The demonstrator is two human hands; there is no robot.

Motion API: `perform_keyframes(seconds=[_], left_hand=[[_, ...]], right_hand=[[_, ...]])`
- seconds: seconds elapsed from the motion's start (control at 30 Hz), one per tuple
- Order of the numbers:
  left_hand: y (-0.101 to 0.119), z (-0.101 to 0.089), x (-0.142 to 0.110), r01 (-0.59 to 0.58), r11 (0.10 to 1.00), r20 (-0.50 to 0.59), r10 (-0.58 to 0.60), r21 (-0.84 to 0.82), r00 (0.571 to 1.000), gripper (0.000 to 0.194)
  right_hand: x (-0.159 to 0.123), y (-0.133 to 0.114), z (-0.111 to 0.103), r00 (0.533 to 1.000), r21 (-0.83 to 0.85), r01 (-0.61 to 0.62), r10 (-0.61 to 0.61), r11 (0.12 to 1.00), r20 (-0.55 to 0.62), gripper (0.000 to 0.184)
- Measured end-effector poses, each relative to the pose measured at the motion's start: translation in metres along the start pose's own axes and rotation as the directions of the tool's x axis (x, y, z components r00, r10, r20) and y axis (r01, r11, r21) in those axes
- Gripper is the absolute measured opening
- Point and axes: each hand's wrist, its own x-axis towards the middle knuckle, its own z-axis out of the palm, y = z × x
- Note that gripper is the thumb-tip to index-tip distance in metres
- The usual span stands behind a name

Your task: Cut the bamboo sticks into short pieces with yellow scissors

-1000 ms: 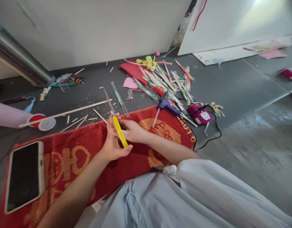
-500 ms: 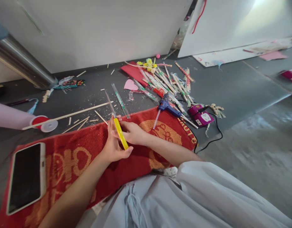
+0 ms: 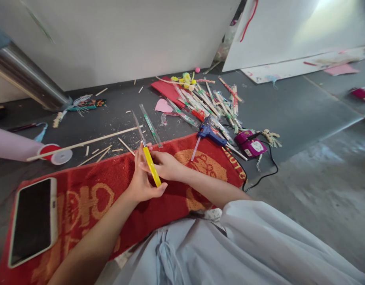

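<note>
Barely shifted since earlier, the slim yellow-handled metal tool points toward eleven o'clock, gripped between my left hand and right hand: positioning, I judge, needing steadiness next.

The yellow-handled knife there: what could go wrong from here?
The yellow-handled knife has a bare blade close to the left hand and right hand; a slip might nick a finger. The blue glue gun lies beside plastic-wrapped sticks; if hot, which I can't tell, it might melt that plastic.
</note>
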Motion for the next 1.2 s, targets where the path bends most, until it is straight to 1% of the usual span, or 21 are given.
perform_keyframes(seconds=[0.1, 0.17, 0.27, 0.33, 0.37, 0.43, 0.5, 0.57, 0.67, 0.73, 0.77, 0.8, 0.87, 0.93, 1.0, 1.03, 1.1, 1.2], left_hand=[[0.003, -0.001, 0.001, -0.003, 0.997, 0.065, 0.009, -0.081, 0.998, 0.12], [0.005, -0.002, 0.0, 0.023, 0.993, 0.089, -0.013, -0.113, 0.996, 0.121], [0.005, -0.003, -0.001, 0.056, 0.994, 0.099, -0.047, -0.092, 0.994, 0.122], [0.005, -0.004, 0.0, 0.031, 0.999, 0.081, -0.028, -0.034, 0.996, 0.12], [0.005, -0.004, 0.001, 0.004, 1.0, 0.06, -0.004, -0.001, 0.998, 0.115], [0.007, -0.007, 0.003, -0.059, 0.996, -0.02, 0.06, 0.069, 0.998, 0.096], [0.011, -0.01, 0.007, -0.107, 0.979, -0.121, 0.129, 0.174, 0.984, 0.07], [0.016, -0.012, 0.011, -0.135, 0.946, -0.183, 0.194, 0.293, 0.964, 0.052], [0.022, -0.014, 0.013, -0.193, 0.89, -0.177, 0.286, 0.412, 0.942, 0.044], [0.025, -0.014, 0.013, -0.211, 0.852, -0.174, 0.328, 0.479, 0.929, 0.043], [0.026, -0.014, 0.013, -0.201, 0.834, -0.181, 0.334, 0.514, 0.925, 0.043], [0.026, -0.014, 0.012, -0.176, 0.819, -0.199, 0.331, 0.545, 0.922, 0.044], [0.024, -0.014, 0.011, -0.093, 0.811, -0.254, 0.287, 0.578, 0.924, 0.051], [0.02, -0.014, 0.011, -0.001, 0.817, -0.304, 0.215, 0.577, 0.928, 0.062], [0.013, -0.014, 0.012, 0.083, 0.824, -0.337, 0.135, 0.56, 0.932, 0.067], [0.01, -0.014, 0.012, 0.114, 0.829, -0.34, 0.097, 0.548, 0.935, 0.066], [0.004, -0.015, 0.013, 0.15, 0.838, -0.324, 0.033, 0.525, 0.946, 0.057], [0.0, -0.017, 0.015, 0.162, 0.845, -0.292, -0.008, 0.509, 0.956, 0.044]], right_hand=[[0.0, 0.001, -0.001, 1.0, 0.004, -0.007, 0.007, 1.0, -0.01, 0.036], [0.0, 0.001, -0.003, 1.0, -0.026, -0.018, 0.018, 0.999, -0.024, 0.036], [-0.002, -0.002, -0.012, 0.998, -0.13, -0.045, 0.038, 0.99, -0.054, 0.037], [-0.003, -0.004, -0.019, 0.995, -0.193, -0.058, 0.041, 0.979, -0.092, 0.035], [-0.004, -0.005, -0.023, 0.993, -0.202, -0.057, 0.036, 0.978, -0.11, 0.034], [-0.005, -0.006, -0.031, 0.988, -0.199, -0.056, 0.026, 0.978, -0.151, 0.033], [-0.005, -0.006, -0.037, 0.98, -0.225, -0.069, 0.025, 0.972, -0.195, 0.04], [-0.004, -0.004, -0.043, 0.966, -0.294, -0.037, -0.041, 0.955, -0.254, 0.047], [-0.002, 0.0, -0.049, 0.939, -0.375, 0.025, -0.15, 0.927, -0.309, 0.049], [-0.001, 0.003, -0.052, 0.934, -0.377, 0.035, -0.164, 0.926, -0.317, 0.049], [0.0, 0.004, -0.054, 0.934, -0.37, 0.042, -0.168, 0.928, -0.316, 0.049], [0.0, 0.005, -0.056, 0.933, -0.362, 0.054, -0.176, 0.931, -0.314, 0.049], [0.0, 0.006, -0.059, 0.934, -0.346, 0.073, -0.186, 0.935, -0.306, 0.05], [0.0, 0.006, -0.063, 0.934, -0.341, 0.062, -0.175, 0.938, -0.311, 0.051], [0.0, 0.006, -0.067, 0.931, -0.34, 0.041, -0.159, 0.94, -0.328, 0.051], [0.0, 0.007, -0.069, 0.929, -0.338, 0.034, -0.154, 0.94, -0.336, 0.05], [0.001, 0.009, -0.073, 0.927, -0.335, 0.031, -0.153, 0.942, -0.344, 0.051], [0.002, 0.015, -0.079, 0.928, -0.347, 0.049, -0.171, 0.937, -0.33, 0.053]])
